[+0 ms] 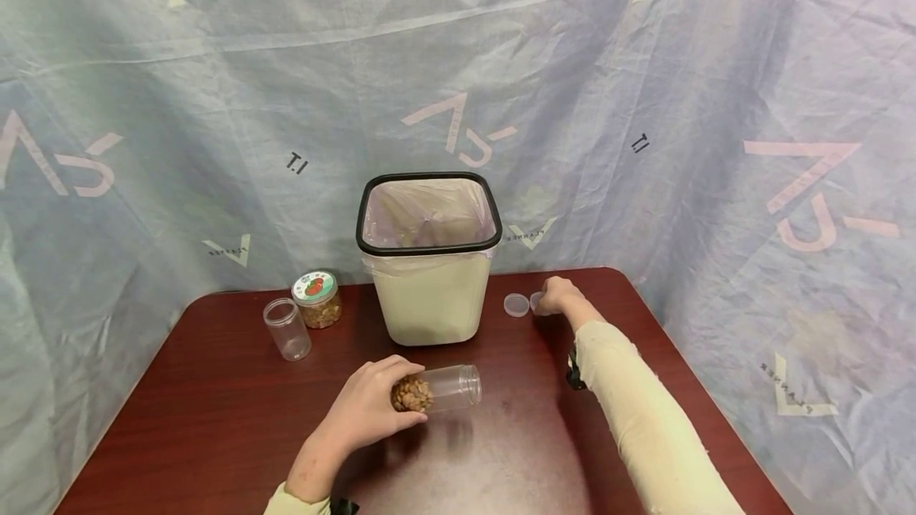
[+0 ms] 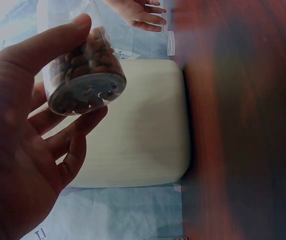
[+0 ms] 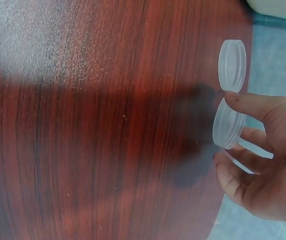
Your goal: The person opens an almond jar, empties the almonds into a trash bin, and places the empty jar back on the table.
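My left hand grips a clear plastic jar that lies on its side in the air, its open mouth to the right. Brown nut-like pieces are gathered at its bottom end, by my palm. In the left wrist view, thumb and fingers wrap around the jar's lower part. At the far right of the table, my right hand pinches a translucent round lid between thumb and fingers. Beside it, almost touching, lies a second such lid.
A cream bin with a black rim and plastic liner stands at the back middle. To its left are an empty clear jar and a filled jar with a green-and-red-printed lid. A printed grey cloth hangs behind the dark red table.
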The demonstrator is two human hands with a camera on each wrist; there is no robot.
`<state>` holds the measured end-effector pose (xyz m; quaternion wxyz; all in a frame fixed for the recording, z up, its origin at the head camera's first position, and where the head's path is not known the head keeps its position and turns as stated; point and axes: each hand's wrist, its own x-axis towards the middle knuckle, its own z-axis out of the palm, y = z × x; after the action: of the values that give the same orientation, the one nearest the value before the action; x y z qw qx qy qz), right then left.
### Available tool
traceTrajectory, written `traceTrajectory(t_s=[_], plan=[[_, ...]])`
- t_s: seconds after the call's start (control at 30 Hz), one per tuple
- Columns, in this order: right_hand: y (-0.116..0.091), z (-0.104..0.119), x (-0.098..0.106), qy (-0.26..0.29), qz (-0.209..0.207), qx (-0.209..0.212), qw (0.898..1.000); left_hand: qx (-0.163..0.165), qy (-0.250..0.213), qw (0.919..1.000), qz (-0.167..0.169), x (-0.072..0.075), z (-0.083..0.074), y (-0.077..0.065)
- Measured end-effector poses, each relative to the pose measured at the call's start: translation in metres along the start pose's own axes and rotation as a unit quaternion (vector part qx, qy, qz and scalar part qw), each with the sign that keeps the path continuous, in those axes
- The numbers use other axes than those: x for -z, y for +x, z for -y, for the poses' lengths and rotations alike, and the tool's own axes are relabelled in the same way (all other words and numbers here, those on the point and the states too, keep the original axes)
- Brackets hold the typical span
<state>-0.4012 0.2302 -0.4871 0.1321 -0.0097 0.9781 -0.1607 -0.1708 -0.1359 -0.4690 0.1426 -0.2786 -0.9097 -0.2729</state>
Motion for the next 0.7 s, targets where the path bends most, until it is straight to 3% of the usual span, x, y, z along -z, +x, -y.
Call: traceTrajectory(t_s=[0.7], plan=[[0.0022, -0.0048, -0.0077, 0.016, -0.012, 0.003, 1.0, -0.004, 0.01, 0.9999, 0.002, -0.0066, 0.0072, -0.0003]])
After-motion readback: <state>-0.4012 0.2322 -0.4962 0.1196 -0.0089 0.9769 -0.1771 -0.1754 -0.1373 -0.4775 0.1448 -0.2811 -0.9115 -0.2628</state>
